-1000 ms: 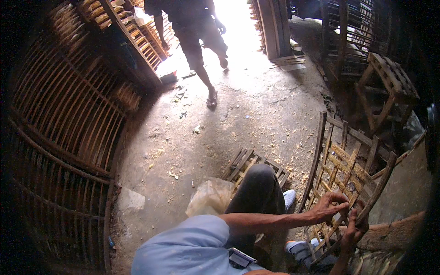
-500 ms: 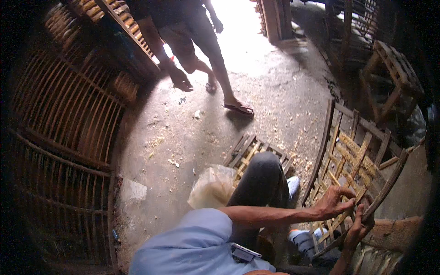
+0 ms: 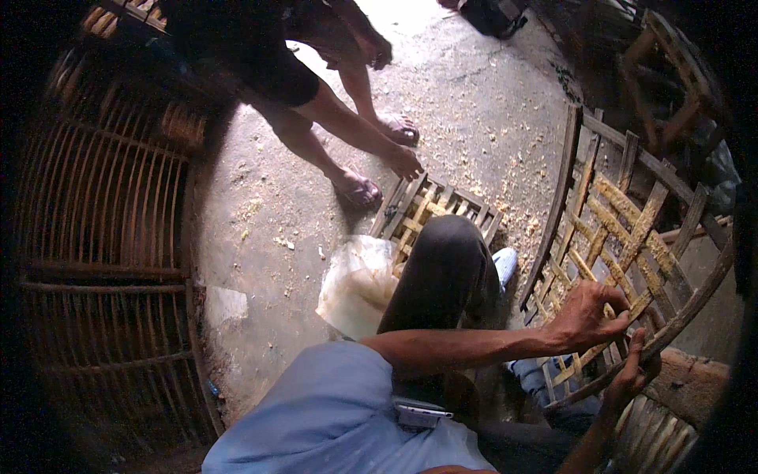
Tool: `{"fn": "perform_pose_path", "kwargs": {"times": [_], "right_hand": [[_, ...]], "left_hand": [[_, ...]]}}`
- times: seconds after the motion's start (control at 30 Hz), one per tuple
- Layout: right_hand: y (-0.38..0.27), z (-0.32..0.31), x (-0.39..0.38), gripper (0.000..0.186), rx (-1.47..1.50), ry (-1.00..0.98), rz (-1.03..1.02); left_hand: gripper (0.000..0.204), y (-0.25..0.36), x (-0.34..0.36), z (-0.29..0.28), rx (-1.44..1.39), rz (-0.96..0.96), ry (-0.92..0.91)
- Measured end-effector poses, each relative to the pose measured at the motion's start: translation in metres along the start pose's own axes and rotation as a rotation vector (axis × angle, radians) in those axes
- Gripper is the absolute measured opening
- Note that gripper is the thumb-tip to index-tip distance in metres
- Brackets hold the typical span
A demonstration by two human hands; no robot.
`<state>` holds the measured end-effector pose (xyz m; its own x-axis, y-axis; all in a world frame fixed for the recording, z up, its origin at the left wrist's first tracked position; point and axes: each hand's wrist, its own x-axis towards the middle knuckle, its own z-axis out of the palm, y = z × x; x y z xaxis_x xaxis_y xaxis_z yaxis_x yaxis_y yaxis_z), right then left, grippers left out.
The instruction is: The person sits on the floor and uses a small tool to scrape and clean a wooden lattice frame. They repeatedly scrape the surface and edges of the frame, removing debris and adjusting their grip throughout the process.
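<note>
My left hand (image 3: 592,320) is curled at the woven slats of a large wooden lattice panel (image 3: 647,237), pinching near its lower right. My right hand (image 3: 630,371) grips the curved outer rail of that panel just below my left hand. The panel leans upright at my right side, with yellowish woven strips across its middle and darker weathered bars round them. A smaller slatted panel (image 3: 412,205) lies on the floor beyond my knee (image 3: 438,245), beside a crumpled translucent plastic bag (image 3: 355,280).
A co-worker in dark clothes (image 3: 229,39) bends in from the upper left, a hand (image 3: 403,162) reaching down at the smaller panel. Bamboo-barred cages (image 3: 103,237) line the left side. A wooden stool (image 3: 663,79) stands at the upper right. The concrete floor (image 3: 260,197) has pale debris.
The co-worker has walked in from the doorway and now bends down with an arm stretched to the smaller panel. My view has tilted slightly; my hands stay on the large panel.
</note>
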<state>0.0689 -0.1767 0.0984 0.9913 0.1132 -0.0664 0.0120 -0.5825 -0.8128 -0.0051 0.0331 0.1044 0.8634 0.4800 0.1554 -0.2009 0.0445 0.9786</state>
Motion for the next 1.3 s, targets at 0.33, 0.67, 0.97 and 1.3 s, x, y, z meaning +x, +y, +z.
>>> {"fn": "perform_pose_path", "kwargs": {"times": [0.33, 0.67, 0.97, 1.3], "right_hand": [[0.056, -0.046, 0.021, 0.054, 0.368, -0.132, 0.39], [-0.014, -0.027, -0.013, 0.047, -0.249, -0.161, -0.013], [0.008, -0.036, -0.008, 0.045, -0.322, -0.136, -0.141], [-0.025, -0.012, -0.008, 0.046, 0.173, 0.084, 0.167]], "left_hand": [[0.011, -0.018, -0.001, 0.042, 0.016, -0.15, 0.13], [0.015, -0.007, 0.006, 0.021, -0.025, -0.199, 0.114], [0.016, -0.006, 0.004, 0.022, -0.037, -0.18, 0.148], [0.023, -0.001, 0.005, 0.021, 0.037, -0.288, 0.094]]}}
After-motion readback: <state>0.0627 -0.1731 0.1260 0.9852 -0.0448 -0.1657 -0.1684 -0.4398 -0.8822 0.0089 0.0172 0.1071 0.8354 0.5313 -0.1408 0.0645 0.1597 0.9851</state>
